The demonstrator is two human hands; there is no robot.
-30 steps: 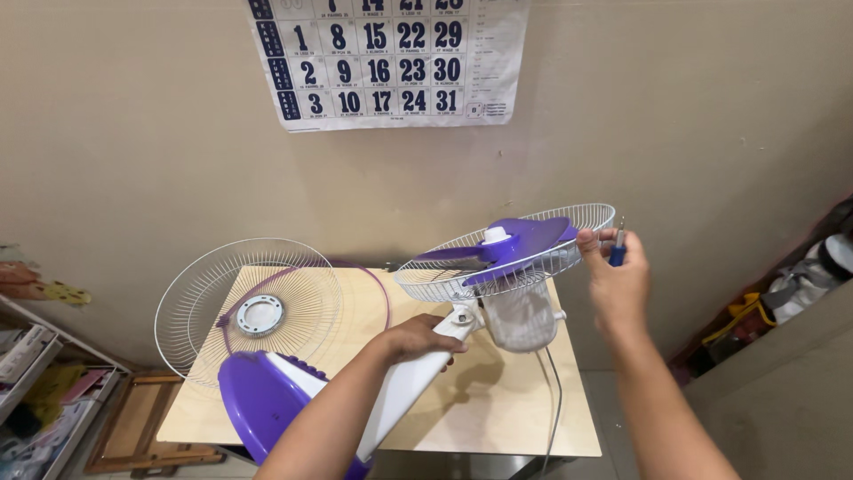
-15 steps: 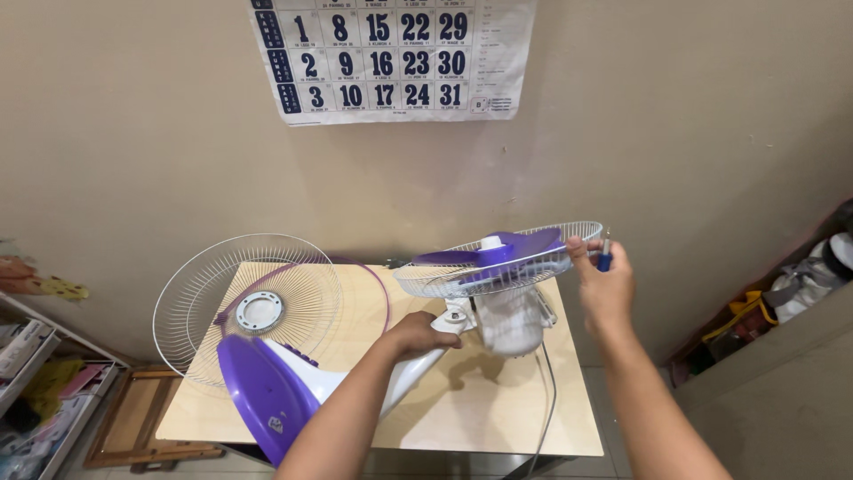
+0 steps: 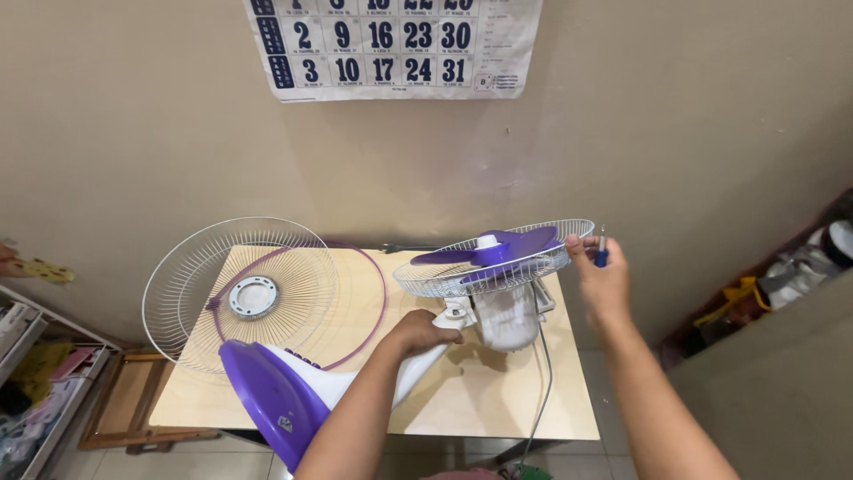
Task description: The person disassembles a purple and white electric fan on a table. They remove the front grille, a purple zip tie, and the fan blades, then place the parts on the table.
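We see the fan (image 3: 444, 342) held tilted above the wooden surface (image 3: 498, 391), its purple blades (image 3: 493, 249) lying face up inside the white rear guard (image 3: 533, 253). The left hand (image 3: 418, 331) has its grip clenched around the white neck of the fan, and the right hand (image 3: 604, 284) pinches the rim of the guard while it also holds a small blue screwdriver (image 3: 601, 253). The loose front grille (image 3: 244, 293) leans on the left of the surface, and a calendar (image 3: 391, 44) hangs on the wall.
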